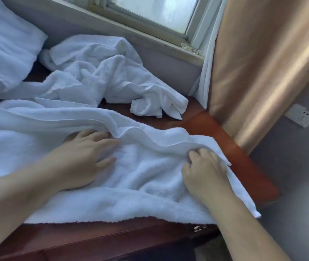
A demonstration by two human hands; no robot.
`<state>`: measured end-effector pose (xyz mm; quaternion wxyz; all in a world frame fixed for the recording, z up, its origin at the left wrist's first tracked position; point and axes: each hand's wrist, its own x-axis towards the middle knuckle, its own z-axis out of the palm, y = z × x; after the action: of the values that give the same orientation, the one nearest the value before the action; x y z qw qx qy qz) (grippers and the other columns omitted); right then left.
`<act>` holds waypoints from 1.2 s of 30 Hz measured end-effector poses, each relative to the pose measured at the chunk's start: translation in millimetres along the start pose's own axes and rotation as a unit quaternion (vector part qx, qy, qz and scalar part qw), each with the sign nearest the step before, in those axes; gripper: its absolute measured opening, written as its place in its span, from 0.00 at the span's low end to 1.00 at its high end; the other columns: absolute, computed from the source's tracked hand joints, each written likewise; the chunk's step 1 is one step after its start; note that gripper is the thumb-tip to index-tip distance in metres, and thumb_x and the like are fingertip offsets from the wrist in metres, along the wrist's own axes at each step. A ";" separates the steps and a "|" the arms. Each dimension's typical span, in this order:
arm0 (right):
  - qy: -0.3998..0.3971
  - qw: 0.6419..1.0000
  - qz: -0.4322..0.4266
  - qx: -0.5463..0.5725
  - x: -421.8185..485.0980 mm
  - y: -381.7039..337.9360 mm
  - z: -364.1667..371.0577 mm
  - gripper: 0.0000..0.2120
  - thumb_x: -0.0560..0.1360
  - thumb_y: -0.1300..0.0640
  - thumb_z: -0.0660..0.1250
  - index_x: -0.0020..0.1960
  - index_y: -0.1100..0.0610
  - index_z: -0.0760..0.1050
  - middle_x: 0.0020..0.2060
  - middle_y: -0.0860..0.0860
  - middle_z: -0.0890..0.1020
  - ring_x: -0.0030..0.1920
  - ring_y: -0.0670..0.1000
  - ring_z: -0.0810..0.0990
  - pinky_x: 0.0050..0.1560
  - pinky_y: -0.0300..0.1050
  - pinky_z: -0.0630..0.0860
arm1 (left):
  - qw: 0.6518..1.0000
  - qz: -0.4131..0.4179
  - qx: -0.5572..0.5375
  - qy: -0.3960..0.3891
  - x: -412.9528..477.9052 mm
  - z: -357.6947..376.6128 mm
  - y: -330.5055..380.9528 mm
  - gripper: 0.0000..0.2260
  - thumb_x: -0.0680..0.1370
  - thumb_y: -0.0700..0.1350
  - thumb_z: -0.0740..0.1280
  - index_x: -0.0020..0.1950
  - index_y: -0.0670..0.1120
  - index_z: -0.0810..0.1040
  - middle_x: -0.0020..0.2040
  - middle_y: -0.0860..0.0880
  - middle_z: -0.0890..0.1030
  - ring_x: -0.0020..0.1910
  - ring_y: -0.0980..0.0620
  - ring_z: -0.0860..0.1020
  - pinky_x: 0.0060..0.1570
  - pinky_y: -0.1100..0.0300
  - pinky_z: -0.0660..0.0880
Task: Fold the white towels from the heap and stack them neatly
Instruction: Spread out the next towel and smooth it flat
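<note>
A large white towel [142, 178] lies spread across the red-brown wooden table [225, 127], its far hem rumpled into a ridge. My left hand [86, 157] rests flat on the towel with its fingers straight, just below that ridge. My right hand [204, 170] has its fingers curled round the towel's hem near the right corner. Behind them a heap of crumpled white towels [97, 72] sits against the wall under the window.
More white cloth with a blue mark [5, 44] is piled at the back left. A window sill [150, 34] runs along the back, and a tan curtain [263, 63] hangs at the right. The table's right edge lies close to my right hand.
</note>
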<state>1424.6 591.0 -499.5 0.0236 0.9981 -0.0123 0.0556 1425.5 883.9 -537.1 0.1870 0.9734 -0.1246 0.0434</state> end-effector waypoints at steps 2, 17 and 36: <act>0.007 0.997 -0.064 0.044 12.5 -28.1 1.4 0.21 0.80 0.54 0.56 0.72 0.52 0.65 0.70 0.51 0.70 0.71 0.55 0.65 0.72 0.52 0.63 | 1.000 -0.007 -0.003 0.004 -1.1 -1.1 -0.3 0.24 0.78 0.64 0.54 0.75 0.67 0.62 0.75 0.66 0.60 0.74 0.60 0.50 0.74 0.55 0.51; 0.117 0.990 -0.033 0.067 87.1 -87.3 10.7 0.13 0.79 0.50 0.62 0.62 0.52 0.74 0.61 0.54 0.75 0.63 0.58 0.71 0.58 0.53 0.69 | 0.994 -0.077 0.007 0.076 2.5 -0.5 -6.1 0.25 0.78 0.59 0.59 0.75 0.60 0.64 0.76 0.59 0.62 0.73 0.56 0.54 0.72 0.55 0.51; 0.059 0.876 -0.393 0.273 29.7 -222.9 22.3 0.08 0.77 0.51 0.67 0.44 0.55 0.79 0.43 0.48 0.77 0.50 0.54 0.75 0.53 0.51 0.73 | 0.945 -0.295 0.105 0.094 -79.5 -127.4 -111.0 0.03 0.77 0.45 0.69 0.49 0.52 0.83 0.46 0.54 0.81 0.48 0.49 0.75 0.44 0.60 0.65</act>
<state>1462.6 811.8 -528.5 -0.2292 0.8823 0.3983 0.1016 1372.7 1049.4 -468.7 0.0992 0.9721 0.1921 0.0908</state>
